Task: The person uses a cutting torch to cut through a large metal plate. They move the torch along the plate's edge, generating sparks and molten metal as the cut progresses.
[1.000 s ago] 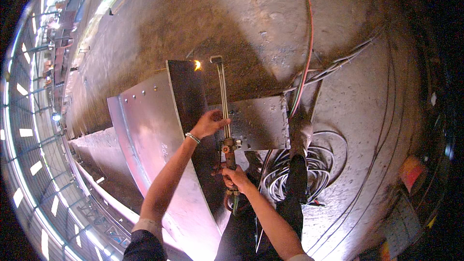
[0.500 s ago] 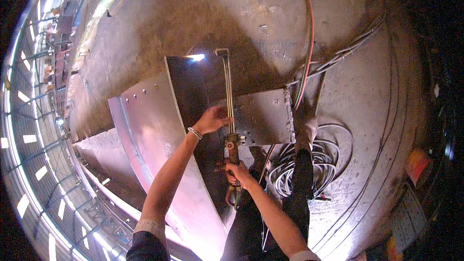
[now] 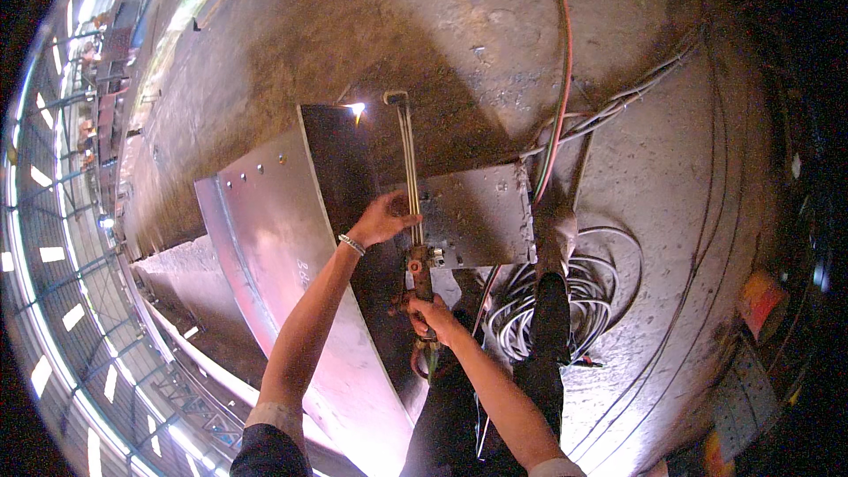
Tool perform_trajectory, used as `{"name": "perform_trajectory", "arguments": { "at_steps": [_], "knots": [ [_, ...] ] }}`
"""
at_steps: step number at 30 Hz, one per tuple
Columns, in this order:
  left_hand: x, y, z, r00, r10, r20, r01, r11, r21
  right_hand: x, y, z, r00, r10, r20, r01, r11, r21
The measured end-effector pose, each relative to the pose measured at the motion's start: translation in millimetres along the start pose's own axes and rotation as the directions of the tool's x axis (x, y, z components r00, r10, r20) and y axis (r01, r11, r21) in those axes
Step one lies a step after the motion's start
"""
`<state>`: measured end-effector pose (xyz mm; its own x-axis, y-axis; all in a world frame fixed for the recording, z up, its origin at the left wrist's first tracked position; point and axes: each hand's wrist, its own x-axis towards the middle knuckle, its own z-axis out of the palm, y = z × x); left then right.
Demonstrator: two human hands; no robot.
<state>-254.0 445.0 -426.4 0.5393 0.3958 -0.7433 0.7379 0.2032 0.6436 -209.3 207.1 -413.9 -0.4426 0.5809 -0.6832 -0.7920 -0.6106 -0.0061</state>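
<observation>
A cutting torch [image 3: 409, 168] with long metal tubes and a bent head extends away from me. My right hand [image 3: 430, 318] is wrapped round its handle, below the brass-coloured valve body [image 3: 417, 258]. My left hand [image 3: 386, 218] has its curled fingers against the tubes, farther up, a bracelet on the wrist. From the torch's head a bright flame [image 3: 356, 110] points left, at the upper corner of a tilted steel plate [image 3: 296, 203]. That plate has several small holes near its far edge. The palm side of my left hand is hidden.
A smaller steel plate [image 3: 477, 212] lies right of the torch. Coiled hose [image 3: 565, 309] rests on the floor beside my leg. A red and green hose pair [image 3: 563, 88] and other cables [image 3: 627, 97] cross the ground. At the right is an orange-red object [image 3: 763, 302].
The torch and both hands have shifted slightly left. At the plate's corner, the flame looks smaller, with an orange streak pointing down.
</observation>
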Motion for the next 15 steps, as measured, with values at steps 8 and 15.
{"name": "perform_trajectory", "arguments": {
  "at_steps": [8,15],
  "knots": [
    [4.1,-13.3,-4.5,0.992,-0.095,0.085,0.108,0.981,-0.159,2.6,8.7,-2.6,1.0,0.002,0.023,-0.003,1.0,0.011],
    [3.1,-2.6,0.9,0.995,-0.093,0.023,0.093,0.996,-0.006,3.5,7.0,-2.8,0.999,0.032,0.013,-0.032,0.999,0.02]
  ]
}}
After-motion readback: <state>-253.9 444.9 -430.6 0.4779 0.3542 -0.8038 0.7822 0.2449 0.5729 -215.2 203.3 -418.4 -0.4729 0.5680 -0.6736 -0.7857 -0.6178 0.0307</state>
